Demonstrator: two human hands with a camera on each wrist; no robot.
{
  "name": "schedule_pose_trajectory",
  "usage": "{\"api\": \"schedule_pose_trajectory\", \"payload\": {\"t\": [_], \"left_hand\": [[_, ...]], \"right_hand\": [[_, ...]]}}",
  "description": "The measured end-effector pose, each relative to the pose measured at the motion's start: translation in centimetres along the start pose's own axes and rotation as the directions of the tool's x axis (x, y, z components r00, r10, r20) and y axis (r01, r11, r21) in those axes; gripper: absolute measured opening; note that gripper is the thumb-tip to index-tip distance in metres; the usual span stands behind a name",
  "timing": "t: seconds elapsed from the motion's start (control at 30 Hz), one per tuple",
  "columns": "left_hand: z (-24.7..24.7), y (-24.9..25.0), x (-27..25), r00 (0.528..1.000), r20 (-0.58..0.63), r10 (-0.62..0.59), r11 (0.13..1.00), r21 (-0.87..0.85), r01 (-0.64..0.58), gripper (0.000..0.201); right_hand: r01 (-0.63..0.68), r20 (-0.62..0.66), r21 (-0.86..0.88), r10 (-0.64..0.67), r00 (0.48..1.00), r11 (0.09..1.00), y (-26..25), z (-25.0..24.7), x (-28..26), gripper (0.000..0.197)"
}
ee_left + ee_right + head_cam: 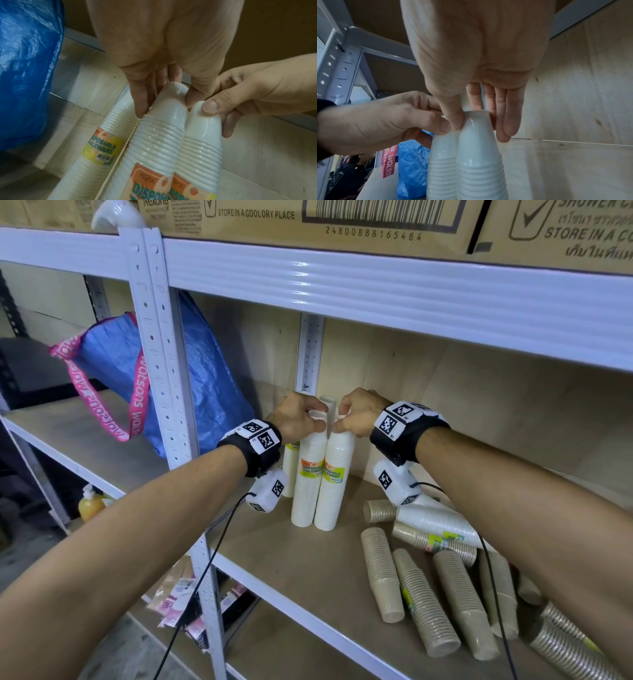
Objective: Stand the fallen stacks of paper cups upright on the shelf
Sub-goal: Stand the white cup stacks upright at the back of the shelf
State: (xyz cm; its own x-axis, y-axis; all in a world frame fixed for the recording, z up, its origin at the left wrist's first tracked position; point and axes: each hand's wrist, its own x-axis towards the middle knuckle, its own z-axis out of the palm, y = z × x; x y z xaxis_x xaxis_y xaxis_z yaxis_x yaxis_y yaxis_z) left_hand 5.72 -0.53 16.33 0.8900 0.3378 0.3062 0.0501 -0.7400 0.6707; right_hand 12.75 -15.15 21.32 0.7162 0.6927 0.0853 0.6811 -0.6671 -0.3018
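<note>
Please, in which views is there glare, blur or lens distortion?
Head view: glare streaks on the white shelf beam, straight edges bow. Left wrist view: blue bag shines, labels on the white cup stacks look soft. Right wrist view: dim, palm of the right hand looms stretched.

Hidden tops, cropped stacks, blurred corners

In the head view the left hand (pixel 297 416) and right hand (pixel 356 412) cover the tops of two upright white cup stacks (pixel 320 481); a third stack (pixel 290 470) behind is mostly hidden by the left wrist. At lower right, fallen brown stacks (pixel 561 642) run off the frame. The packets (pixel 185 597) at lower left are too blurred to identify.
</note>
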Motion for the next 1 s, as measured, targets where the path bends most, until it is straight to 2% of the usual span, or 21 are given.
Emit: {"api": "schedule_pose_trajectory", "payload": {"t": [0.2, 0.33, 0.5, 0.77, 1.0], "left_hand": [[0.0, 0.0, -0.1, 1.0, -0.01, 0.026, 1.0, 0.017, -0.026, 0.038], [0.1, -0.1, -0.1, 1.0, -0.005, 0.009, 1.0, -0.002, -0.009, 0.037], [0.1, 0.0, -0.1, 1.0, 0.005, 0.002, 1.0, -0.017, -0.002, 0.038], [-1.4, 1.0, 0.4, 0.997, 0.069, -0.035, 0.999, 0.016, 0.034, 0.036], [-3.4, 0.8, 0.5, 0.999, 0.015, -0.05, 0.997, 0.054, 0.049, 0.034]], "right_hand": [[0.018, 0.032, -0.013, -0.017, 0.999, 1.0, -0.1, 0.1, 0.1, 0.036], [0.004, 0.005, -0.018, -0.003, 1.0, 1.0, -0.2, 0.0, 0.1, 0.033], [-0.008, 0.035, 0.021, 0.007, 0.999, 1.0, -0.1, 0.2, 0.3, 0.033], [-0.018, 0.032, 0.076, 0.016, 0.999, 0.997, -0.4, 0.1, 0.6, 0.034], [0.024, -0.022, 0.111, -0.022, 1.0, 0.994, -1.8, 0.6, 1.4, 0.027]]}}
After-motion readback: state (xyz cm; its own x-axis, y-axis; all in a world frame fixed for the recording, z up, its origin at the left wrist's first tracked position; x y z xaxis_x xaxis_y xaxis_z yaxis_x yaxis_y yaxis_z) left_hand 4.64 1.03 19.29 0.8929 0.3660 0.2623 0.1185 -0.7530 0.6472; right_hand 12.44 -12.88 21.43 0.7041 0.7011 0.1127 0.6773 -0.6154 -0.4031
